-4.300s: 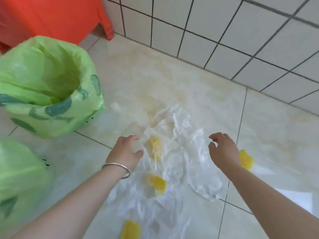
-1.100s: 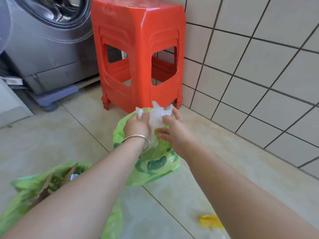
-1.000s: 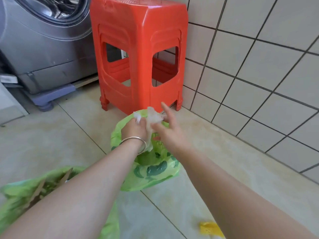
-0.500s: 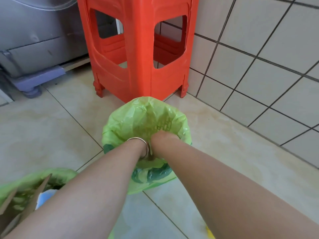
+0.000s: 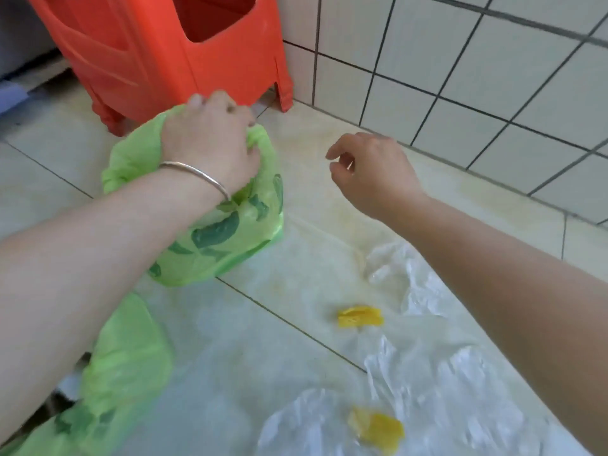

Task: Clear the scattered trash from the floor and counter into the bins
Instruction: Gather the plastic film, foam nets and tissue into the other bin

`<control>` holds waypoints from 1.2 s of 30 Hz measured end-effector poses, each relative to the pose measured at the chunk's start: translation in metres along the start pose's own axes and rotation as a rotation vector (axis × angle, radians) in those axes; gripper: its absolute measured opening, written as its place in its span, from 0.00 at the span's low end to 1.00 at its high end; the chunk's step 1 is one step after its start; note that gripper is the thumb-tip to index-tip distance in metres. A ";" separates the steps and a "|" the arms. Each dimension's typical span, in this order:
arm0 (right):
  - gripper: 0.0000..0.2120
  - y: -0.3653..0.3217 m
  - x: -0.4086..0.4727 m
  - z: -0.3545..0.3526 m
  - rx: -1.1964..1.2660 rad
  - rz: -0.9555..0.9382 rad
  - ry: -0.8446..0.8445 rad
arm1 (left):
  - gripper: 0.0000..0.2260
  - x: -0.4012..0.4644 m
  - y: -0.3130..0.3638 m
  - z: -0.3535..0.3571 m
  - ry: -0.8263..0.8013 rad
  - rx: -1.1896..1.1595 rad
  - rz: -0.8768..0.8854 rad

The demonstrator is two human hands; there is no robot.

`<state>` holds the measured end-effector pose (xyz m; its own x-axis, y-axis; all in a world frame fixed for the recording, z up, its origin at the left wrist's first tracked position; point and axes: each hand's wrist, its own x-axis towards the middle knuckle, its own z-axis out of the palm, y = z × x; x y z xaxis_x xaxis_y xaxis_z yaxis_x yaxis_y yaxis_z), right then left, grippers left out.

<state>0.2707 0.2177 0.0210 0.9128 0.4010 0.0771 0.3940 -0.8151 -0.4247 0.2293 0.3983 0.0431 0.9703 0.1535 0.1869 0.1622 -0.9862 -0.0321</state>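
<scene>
My left hand presses down on the mouth of the far green bag-lined bin, fingers curled over its rim. To its right my right hand hovers above the floor, fingers loosely apart and holding nothing. Clear crumpled plastic film lies spread on the floor tiles at lower right. Two yellow scraps rest among it: one near the middle, another at the bottom. A second green-lined bin sits at lower left, partly behind my left forearm.
An orange plastic stool stands just behind the far bin, against the white tiled wall. The wall runs diagonally along the right side. A grey appliance base shows at the top left edge.
Both hands pushed a wad of clear plastic down into the far bin. Since then my right hand has come out and moved right; the view has tilted down toward the floor litter.
</scene>
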 end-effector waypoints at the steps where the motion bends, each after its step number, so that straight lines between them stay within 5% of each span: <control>1: 0.13 0.010 -0.016 -0.006 0.036 0.041 0.019 | 0.17 -0.011 0.012 -0.008 0.136 -0.116 0.089; 3: 0.12 0.026 -0.051 -0.016 0.107 0.107 0.042 | 0.16 -0.039 0.042 -0.019 0.311 -0.296 0.234; 6: 0.11 0.052 -0.120 -0.022 0.144 0.192 0.017 | 0.16 -0.098 0.085 -0.008 0.279 -0.444 0.349; 12: 0.10 0.087 -0.276 0.010 0.095 0.357 -0.193 | 0.22 -0.215 0.100 0.059 -0.285 -0.521 0.301; 15: 0.15 0.077 -0.339 0.043 0.027 0.382 -0.364 | 0.36 -0.274 0.100 0.088 -0.741 -0.409 0.149; 17: 0.21 0.066 -0.368 0.065 -0.044 0.346 -0.453 | 0.46 -0.310 0.103 0.105 -0.884 -0.171 0.218; 22: 0.46 0.058 -0.395 0.112 -0.275 0.321 -0.646 | 0.53 -0.359 0.107 0.141 -0.939 0.055 0.348; 25: 0.48 0.064 -0.403 0.129 -0.343 0.323 -0.766 | 0.47 -0.359 0.102 0.151 -0.946 0.035 0.330; 32: 0.41 0.070 -0.422 0.149 -0.277 0.480 -0.633 | 0.25 -0.358 0.088 0.164 -0.700 -0.131 0.392; 36: 0.16 0.077 -0.427 0.154 -0.038 0.533 -0.618 | 0.21 -0.373 0.086 0.175 -0.735 -0.274 0.492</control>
<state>-0.1049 0.0480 -0.1840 0.7593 0.1046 -0.6423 -0.0625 -0.9707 -0.2320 -0.0874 0.2671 -0.2009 0.8040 -0.3784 -0.4587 -0.2553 -0.9164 0.3084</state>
